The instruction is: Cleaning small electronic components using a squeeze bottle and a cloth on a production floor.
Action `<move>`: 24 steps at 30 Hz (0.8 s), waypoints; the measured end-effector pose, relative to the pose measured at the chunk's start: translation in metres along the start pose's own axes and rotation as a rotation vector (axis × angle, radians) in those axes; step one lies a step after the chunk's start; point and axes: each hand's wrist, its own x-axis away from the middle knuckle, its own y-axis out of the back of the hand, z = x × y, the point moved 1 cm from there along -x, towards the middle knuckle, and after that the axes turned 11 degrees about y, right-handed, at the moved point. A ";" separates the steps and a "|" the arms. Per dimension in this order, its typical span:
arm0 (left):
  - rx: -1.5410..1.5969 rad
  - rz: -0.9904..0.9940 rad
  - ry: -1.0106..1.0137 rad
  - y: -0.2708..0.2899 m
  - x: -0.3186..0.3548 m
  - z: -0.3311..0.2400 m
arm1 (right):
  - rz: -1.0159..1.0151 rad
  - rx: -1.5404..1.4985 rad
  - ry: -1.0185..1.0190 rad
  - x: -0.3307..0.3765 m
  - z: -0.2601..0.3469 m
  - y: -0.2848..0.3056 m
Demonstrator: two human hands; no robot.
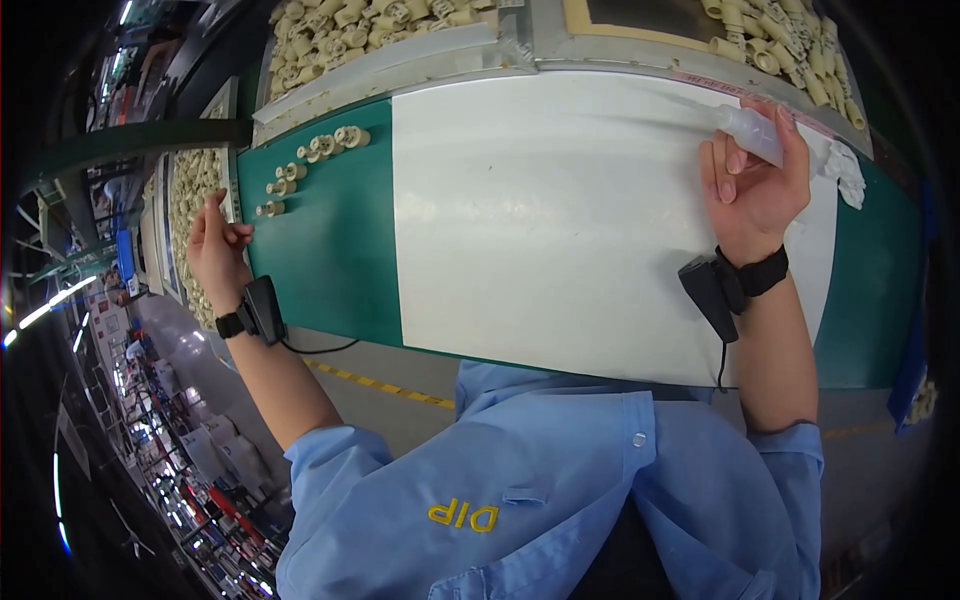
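My right hand grips a translucent squeeze bottle with a long thin nozzle that points left over the white sheet. A crumpled white tissue lies just to the right of that hand. At the far left, my left hand is raised by the bench edge beside a tray of cream parts. Its fingers are partly bent and apart, and I see nothing between them. On the green mat to its right, several short cream cylindrical parts stand in a slanting row.
Two more bins of cream parts, a left one and a right one, line the far side of the bench. A dark green bar crosses at the left. Black devices are strapped to both wrists, with cables hanging from them.
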 end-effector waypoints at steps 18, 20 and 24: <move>-0.546 0.595 -0.800 -0.359 0.112 -0.103 | -0.221 -0.343 -0.087 -0.007 0.006 0.006; -0.627 0.488 -0.929 -0.396 0.106 -0.114 | -0.196 -0.339 -0.090 -0.006 0.002 0.007; -0.770 0.273 -0.969 -0.456 0.083 -0.113 | -0.204 -0.322 -0.096 -0.004 0.005 -0.002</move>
